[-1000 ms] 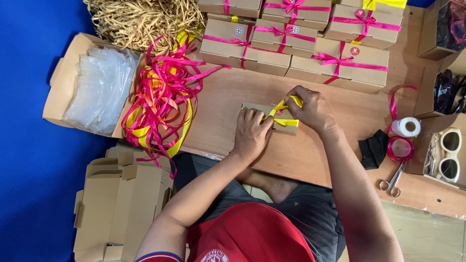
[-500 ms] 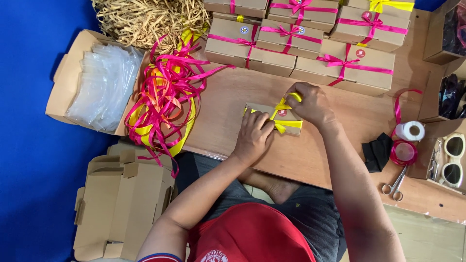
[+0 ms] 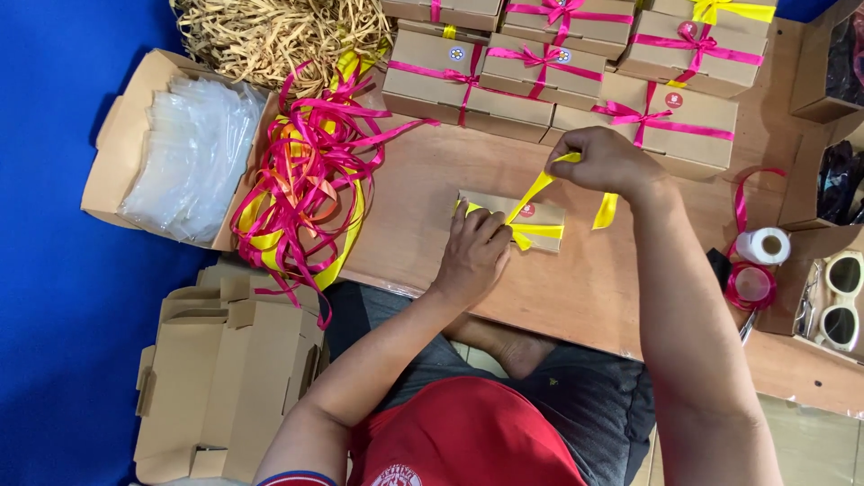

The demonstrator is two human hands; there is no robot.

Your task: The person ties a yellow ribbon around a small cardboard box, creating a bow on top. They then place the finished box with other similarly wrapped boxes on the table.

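A small brown cardboard box (image 3: 543, 209) lies on the wooden board (image 3: 432, 180), wrapped with a yellow ribbon (image 3: 533, 193). My left hand (image 3: 472, 255) presses down on the box's near left part and pinches the ribbon where it crosses. My right hand (image 3: 605, 159) is raised just beyond the box, pulling one ribbon end up taut; the loose tail (image 3: 606, 211) hangs below it.
Finished brown boxes tied with pink ribbon (image 3: 558, 81) line the far edge. A tangle of pink and yellow ribbons (image 3: 306, 180), shredded paper filler (image 3: 270, 36), a box of clear bags (image 3: 184, 148), flat cartons (image 3: 225, 369), a tape roll (image 3: 763, 245), white sunglasses (image 3: 840, 299).
My right hand has lifted away from the box toward the far right, drawing the yellow ribbon end up and taut. My left hand has stayed on the box.
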